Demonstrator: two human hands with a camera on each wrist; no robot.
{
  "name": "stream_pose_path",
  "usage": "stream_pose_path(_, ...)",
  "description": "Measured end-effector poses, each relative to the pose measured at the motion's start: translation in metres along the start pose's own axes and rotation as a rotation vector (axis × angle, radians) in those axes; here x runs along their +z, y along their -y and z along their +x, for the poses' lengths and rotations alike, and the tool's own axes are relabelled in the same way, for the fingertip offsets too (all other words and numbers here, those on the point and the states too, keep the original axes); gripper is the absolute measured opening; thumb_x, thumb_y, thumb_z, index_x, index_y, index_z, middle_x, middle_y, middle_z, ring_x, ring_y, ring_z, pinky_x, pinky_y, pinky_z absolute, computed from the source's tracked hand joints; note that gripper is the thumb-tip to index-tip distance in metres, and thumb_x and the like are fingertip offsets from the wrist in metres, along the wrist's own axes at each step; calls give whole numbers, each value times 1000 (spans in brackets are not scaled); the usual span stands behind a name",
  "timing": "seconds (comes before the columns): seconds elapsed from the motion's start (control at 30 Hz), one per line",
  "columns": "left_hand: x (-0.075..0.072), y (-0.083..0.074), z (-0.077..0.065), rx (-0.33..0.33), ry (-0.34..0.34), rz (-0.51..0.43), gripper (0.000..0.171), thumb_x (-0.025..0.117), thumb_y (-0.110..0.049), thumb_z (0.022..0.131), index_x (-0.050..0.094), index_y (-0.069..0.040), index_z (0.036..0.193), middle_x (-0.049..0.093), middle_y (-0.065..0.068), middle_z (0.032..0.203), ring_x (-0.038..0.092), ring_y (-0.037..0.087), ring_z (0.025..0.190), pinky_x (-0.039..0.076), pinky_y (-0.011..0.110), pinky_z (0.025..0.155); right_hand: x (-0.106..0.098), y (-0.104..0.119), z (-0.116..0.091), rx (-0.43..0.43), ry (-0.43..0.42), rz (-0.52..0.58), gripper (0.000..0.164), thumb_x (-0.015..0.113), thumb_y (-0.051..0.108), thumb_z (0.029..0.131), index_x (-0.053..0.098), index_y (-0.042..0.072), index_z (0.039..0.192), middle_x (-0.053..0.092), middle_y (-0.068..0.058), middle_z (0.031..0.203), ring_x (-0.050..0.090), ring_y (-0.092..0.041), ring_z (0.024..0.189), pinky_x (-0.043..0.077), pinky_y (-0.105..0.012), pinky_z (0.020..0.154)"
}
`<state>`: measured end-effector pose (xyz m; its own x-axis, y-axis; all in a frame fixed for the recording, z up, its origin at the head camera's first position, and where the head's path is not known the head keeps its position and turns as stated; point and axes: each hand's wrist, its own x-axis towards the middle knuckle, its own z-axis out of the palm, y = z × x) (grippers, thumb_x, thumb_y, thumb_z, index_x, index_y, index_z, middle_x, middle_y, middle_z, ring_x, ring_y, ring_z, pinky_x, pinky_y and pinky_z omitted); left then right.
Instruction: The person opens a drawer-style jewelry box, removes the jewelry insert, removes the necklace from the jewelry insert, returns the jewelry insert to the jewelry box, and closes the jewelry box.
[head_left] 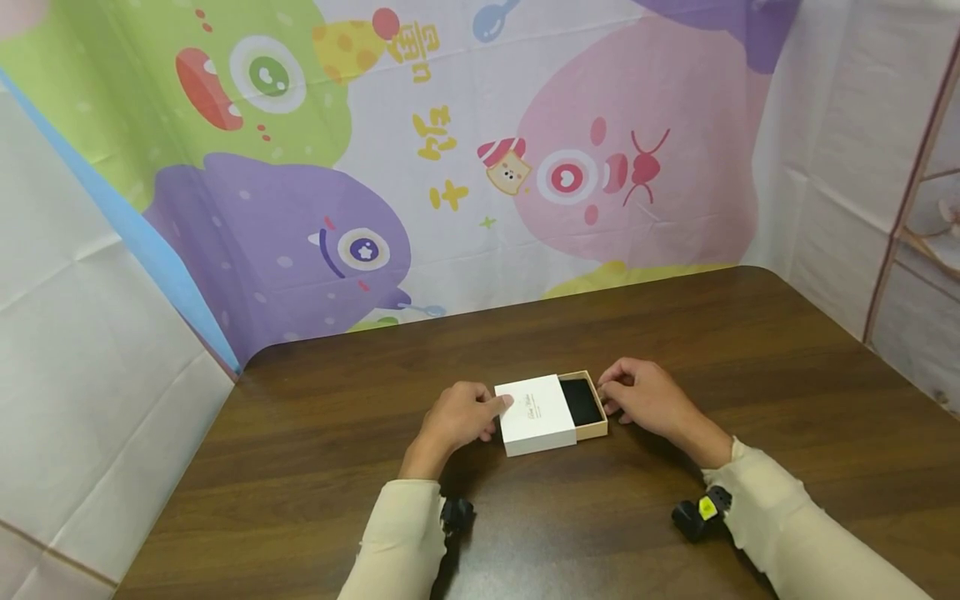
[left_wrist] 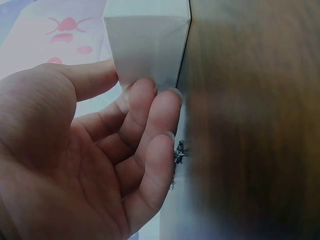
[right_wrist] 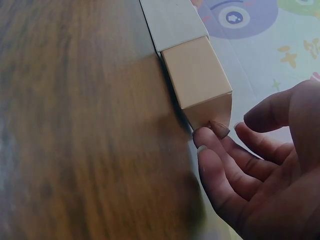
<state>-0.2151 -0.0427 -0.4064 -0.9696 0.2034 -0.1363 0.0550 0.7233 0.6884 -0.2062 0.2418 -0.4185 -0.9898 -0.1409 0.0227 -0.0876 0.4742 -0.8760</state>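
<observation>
A white box sleeve with fine lettering on top lies on the table, and a tan drawer stands partly out of its right end. Inside the drawer shows a black insert. My left hand holds the sleeve's left end, thumb on top and fingers bent at the end wall. At the drawer's outer end is my right hand, its fingers loosely bent and its thumb apart from them. A small brown pull tab sticks out of the drawer's end face, right at those fingertips.
The brown wooden table meets a cartoon-printed cloth at its back edge. Pale cloth hangs along the left side, with more at the right. Black wrist cameras sit by both sleeves.
</observation>
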Motion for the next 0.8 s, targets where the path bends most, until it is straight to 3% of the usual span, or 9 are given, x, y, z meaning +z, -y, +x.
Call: stream_pose_path(0.8,0,0,1,3,2,-11,33,66,-38,97,66,-9,82,65,3,70,66,16,64,48,34,62,2,-1,-1,-42,48,-9,13,58,11,100,65,0,104,68,-10,92,68,-20,78,56,-36,63)
